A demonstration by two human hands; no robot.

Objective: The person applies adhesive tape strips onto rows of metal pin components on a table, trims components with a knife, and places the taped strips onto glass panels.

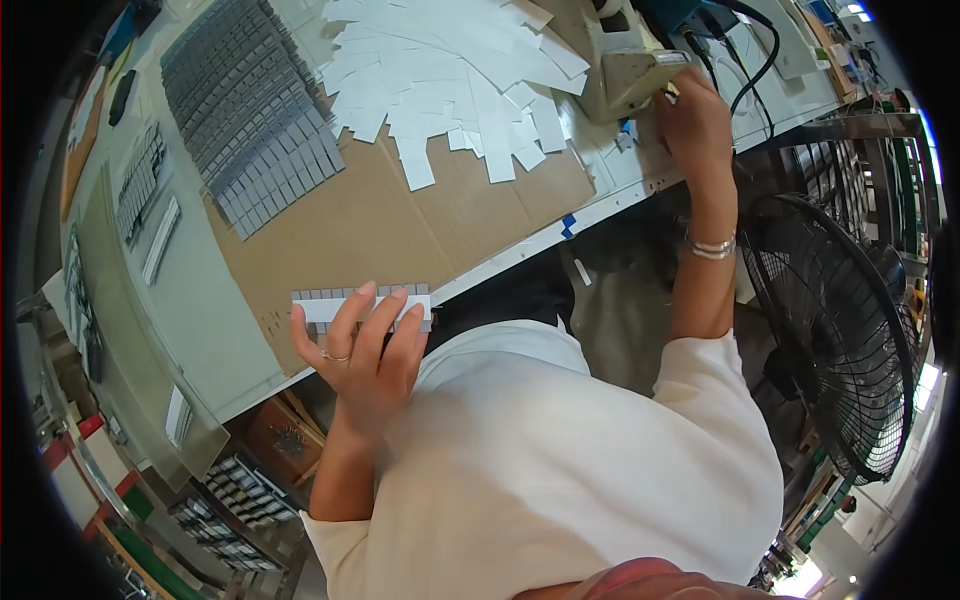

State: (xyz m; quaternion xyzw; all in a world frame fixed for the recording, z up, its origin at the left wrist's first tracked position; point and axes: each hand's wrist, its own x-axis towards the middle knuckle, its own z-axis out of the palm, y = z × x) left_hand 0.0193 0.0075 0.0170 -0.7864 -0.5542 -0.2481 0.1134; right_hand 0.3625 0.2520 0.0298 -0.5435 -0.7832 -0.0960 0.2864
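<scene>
My left hand (362,360) is at the near edge of the table, its fingers spread across a grey segmented strip (322,294). A white paper strip (312,312) lies along the top of that piece, under my fingers. The left thumb is hidden, apparently beneath the strip. Farther off to the right, my right hand (697,125) reaches to the front of a cream-coloured device (628,85) that looks like a tape dispenser. The right fingers are curled close together at its end; whatever is between them is too small to make out.
Brown cardboard (400,230) covers the table middle. On it lie overlapping white paper strips (450,90) and rows of grey segmented pieces (245,100). Black cables (765,60) run behind the dispenser. A large black fan (830,330) stands at the right.
</scene>
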